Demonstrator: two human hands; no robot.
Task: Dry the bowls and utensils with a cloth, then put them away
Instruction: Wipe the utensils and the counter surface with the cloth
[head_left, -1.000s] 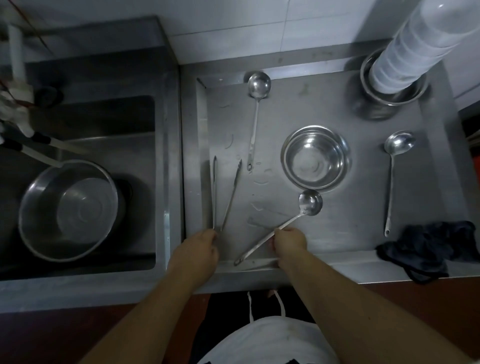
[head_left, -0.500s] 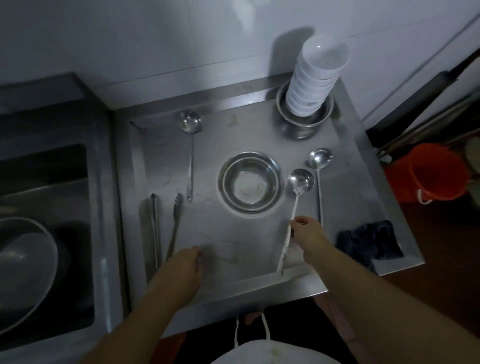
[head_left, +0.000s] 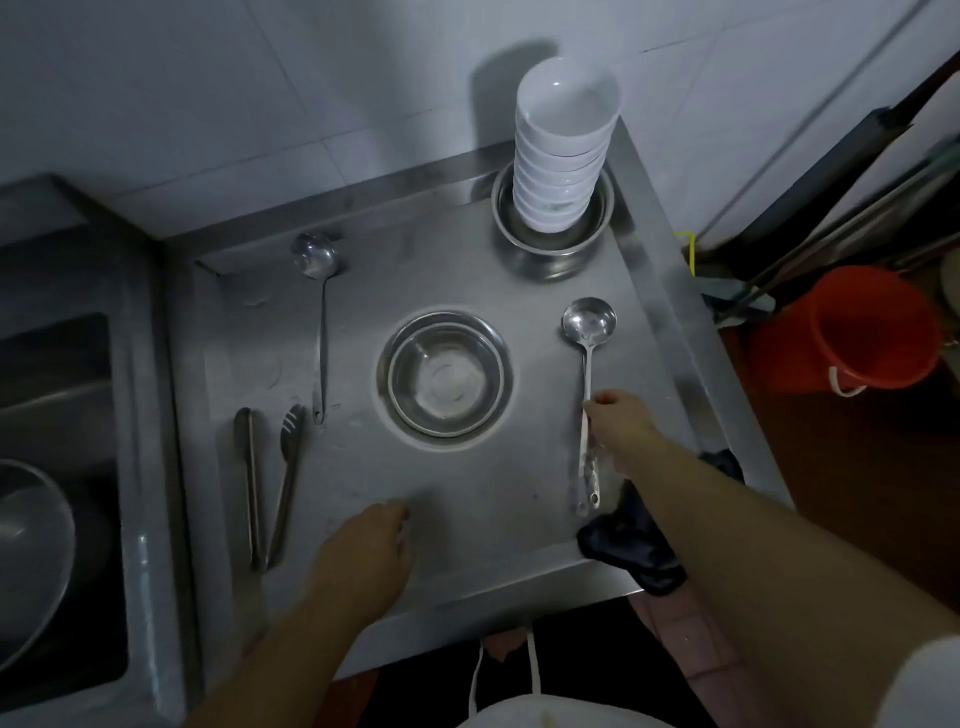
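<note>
My right hand (head_left: 621, 431) pinches the handle of a steel ladle (head_left: 589, 323) on the right side of the steel counter (head_left: 483, 499). Two handle ends show side by side below my fingers, but only one ladle head is visible. My left hand (head_left: 369, 551) rests on the counter near the front edge, fingers loosely curled, holding nothing. A dark cloth (head_left: 631, 551) lies at the front right corner, partly under my right forearm. A steel bowl (head_left: 444, 376) sits mid-counter. Another ladle (head_left: 318, 260) and tongs (head_left: 266, 483) lie on the left.
A tall stack of white bowls (head_left: 563, 150) stands in a steel bowl (head_left: 550, 254) at the back right corner. A sink with a large steel basin (head_left: 26, 561) is on the left. An orange bucket (head_left: 852, 332) and leaning poles stand on the floor to the right.
My right hand carried the ladle from the front middle of the counter to the right, alongside the ladle lying there. My left hand let go of the tongs and shifted right.
</note>
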